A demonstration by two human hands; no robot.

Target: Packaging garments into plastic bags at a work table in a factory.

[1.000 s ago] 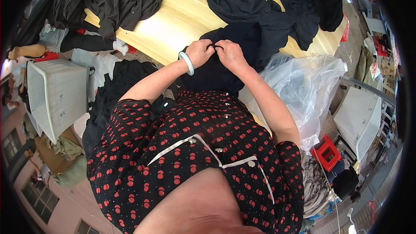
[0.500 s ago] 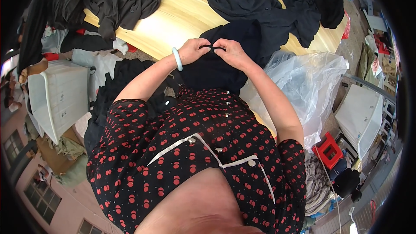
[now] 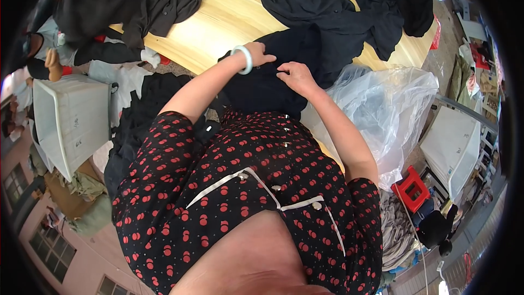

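A black garment (image 3: 284, 84) lies over the near edge of a pale wooden table (image 3: 218, 27), right in front of me. My left hand (image 3: 261, 53), with a pale green bangle on its wrist, presses down on the cloth with its fingers closed on a fold. My right hand (image 3: 295, 75) sits close beside it and pinches the same black cloth. The two hands are a few centimetres apart. The lower part of the garment is hidden behind my arms and my black dress with red dots.
More black clothes (image 3: 338, 5) are spread across the far table, and a dark pile (image 3: 125, 0) sits at its left end. A big clear plastic bag (image 3: 387, 109) bulges at my right. A white plastic crate (image 3: 71, 120) stands left, a red stool (image 3: 412, 188) lower right.
Both hands have shifted a little to the right and toward me on the black garment. The left hand now lies flatter on the cloth. The view has tilted slightly.
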